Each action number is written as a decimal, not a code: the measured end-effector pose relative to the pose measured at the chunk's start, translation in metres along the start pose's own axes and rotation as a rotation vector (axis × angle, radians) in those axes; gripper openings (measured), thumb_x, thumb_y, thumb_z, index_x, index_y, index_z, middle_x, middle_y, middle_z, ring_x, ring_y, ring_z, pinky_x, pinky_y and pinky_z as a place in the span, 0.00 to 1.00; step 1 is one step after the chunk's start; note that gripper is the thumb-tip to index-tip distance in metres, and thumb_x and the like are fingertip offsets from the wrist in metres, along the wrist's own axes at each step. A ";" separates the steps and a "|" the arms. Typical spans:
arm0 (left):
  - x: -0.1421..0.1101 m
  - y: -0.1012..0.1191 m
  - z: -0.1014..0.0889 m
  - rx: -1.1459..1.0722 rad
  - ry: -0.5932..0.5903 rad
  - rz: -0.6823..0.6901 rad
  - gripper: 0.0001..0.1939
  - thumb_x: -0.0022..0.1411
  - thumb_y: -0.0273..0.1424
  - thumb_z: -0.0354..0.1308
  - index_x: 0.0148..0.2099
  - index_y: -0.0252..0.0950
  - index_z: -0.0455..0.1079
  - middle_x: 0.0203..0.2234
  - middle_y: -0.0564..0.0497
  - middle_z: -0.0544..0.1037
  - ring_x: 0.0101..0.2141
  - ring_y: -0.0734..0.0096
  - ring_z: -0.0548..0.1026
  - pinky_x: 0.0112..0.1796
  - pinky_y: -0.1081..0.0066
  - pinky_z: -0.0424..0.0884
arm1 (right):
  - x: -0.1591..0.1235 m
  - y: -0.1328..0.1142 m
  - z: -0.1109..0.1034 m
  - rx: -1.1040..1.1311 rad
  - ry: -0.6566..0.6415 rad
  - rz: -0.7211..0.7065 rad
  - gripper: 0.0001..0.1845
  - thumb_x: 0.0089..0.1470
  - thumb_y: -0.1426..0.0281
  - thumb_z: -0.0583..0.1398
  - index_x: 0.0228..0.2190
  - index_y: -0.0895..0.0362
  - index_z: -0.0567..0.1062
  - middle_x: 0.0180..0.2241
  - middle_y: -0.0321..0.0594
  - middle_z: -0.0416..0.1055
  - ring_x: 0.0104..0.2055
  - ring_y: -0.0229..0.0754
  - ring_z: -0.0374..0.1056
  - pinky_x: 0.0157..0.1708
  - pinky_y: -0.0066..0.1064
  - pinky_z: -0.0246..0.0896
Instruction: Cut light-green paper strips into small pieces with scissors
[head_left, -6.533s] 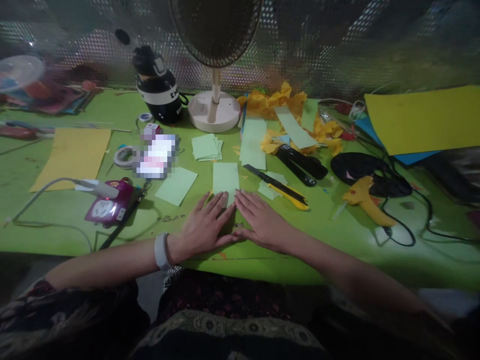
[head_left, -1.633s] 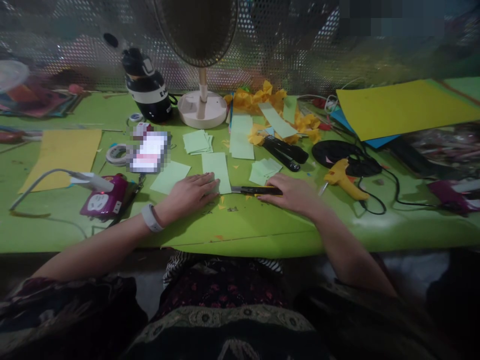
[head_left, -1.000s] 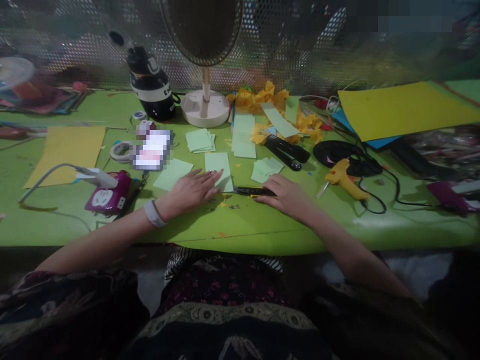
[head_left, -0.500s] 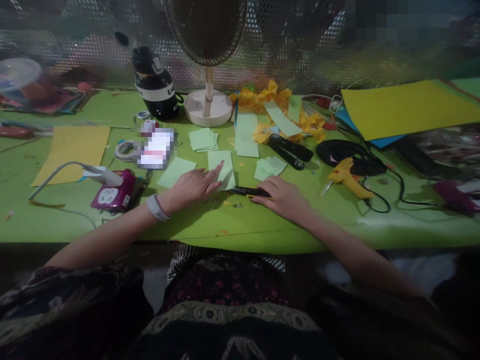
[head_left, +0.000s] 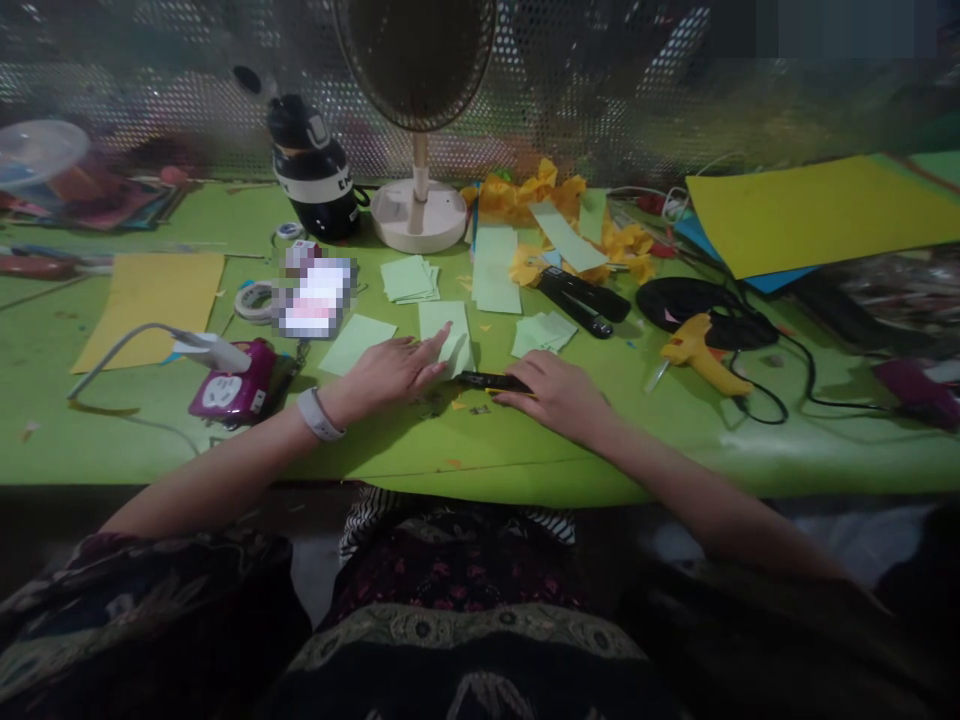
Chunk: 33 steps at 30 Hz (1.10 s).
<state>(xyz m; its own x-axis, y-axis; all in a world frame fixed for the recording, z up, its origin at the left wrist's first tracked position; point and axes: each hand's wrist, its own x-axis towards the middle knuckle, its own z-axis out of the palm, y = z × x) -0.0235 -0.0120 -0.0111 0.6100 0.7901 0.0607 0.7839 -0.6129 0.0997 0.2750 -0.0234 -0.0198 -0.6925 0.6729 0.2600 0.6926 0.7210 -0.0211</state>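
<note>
Since the oldest picture, both hands have moved apart: then they lay side by side on the pale green paper, and now the right hand (head_left: 559,392) rests on the utility knife (head_left: 486,380), which before lay further right on the table. Compared with half a second ago, the near edge of the pale green paper strip (head_left: 447,332) is a little more lifted

Left hand (head_left: 390,366) lies flat on the strip, with fingers stretched out and close together, and the index finger points toward the far side. It holds nothing, it only presses the paper down. Right hand is closed over the back part of the knife, with knuckles up, and the dark front part of the knife comes out to the left and touches the near right corner of the strip. I cannot tell if the blade is out

Beside the left hand lies another light green sheet (head_left: 357,343), and behind the strip there is a small stack of green cards (head_left: 409,279). More small green pieces (head_left: 544,332) are just behind the right hand. Further right are a black stapler (head_left: 583,297) and a yellow glue gun (head_left: 699,352) with its black cable. At the left, a pink power socket (head_left: 232,380) stands near the wrist, and a table fan (head_left: 418,205) is at the back of the green table (head_left: 525,460)
</note>
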 end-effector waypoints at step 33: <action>0.006 -0.005 0.002 -0.381 0.106 -0.012 0.11 0.63 0.31 0.59 0.48 0.37 0.73 0.49 0.40 0.76 0.50 0.54 0.74 0.51 0.52 0.73 | 0.090 0.021 -0.013 0.220 -0.184 0.098 0.28 0.66 0.58 0.57 0.61 0.61 0.71 0.59 0.56 0.72 0.60 0.56 0.68 0.57 0.48 0.66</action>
<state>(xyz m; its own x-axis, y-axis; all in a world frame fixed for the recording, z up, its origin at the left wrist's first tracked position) -0.0237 -0.0040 -0.0133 0.5702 0.8064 0.1572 0.6795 -0.5704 0.4614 0.2297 0.0497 0.0158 -0.6634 0.7452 0.0674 0.7114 0.6561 -0.2517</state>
